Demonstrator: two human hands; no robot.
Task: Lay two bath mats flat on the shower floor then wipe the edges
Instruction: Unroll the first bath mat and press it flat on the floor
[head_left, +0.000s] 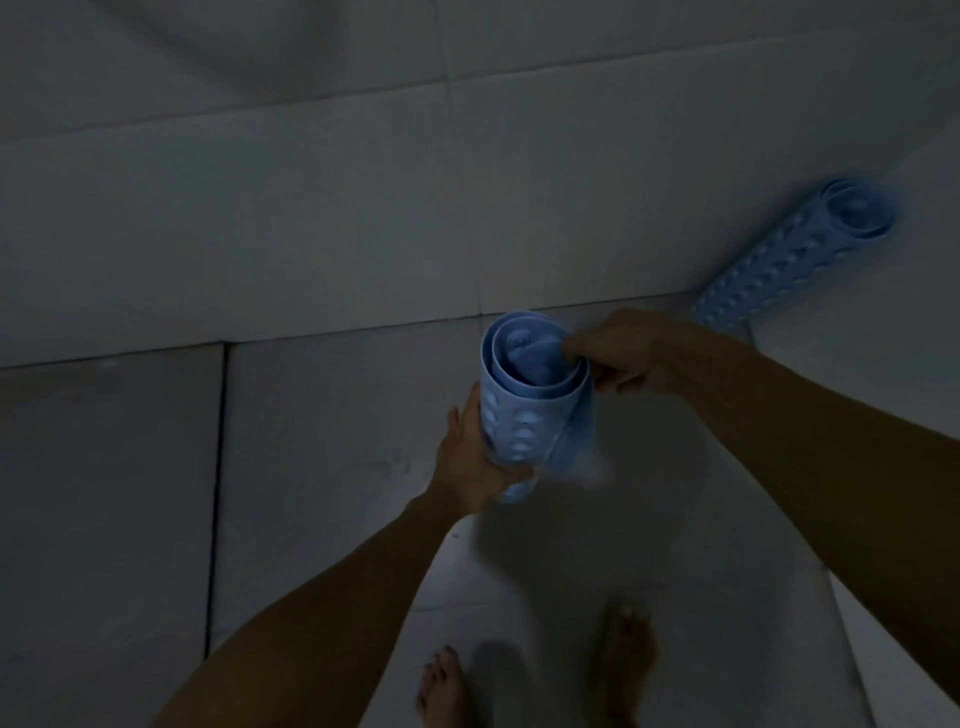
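Observation:
A rolled light-blue bath mat (524, 415) with suction cups is held upright in mid-air above the shower floor (623, 545). My left hand (470, 460) grips its lower side. My right hand (623, 353) pinches the top edge of the roll, fingers reaching into the open end. A second rolled blue mat (789, 254) leans in the corner at the right, its open end up against the wall.
Pale tiled walls (311, 218) rise ahead and to the left, with a dark grout line at the left. My two bare feet (535, 675) stand on the floor at the bottom of the view. The room is dim.

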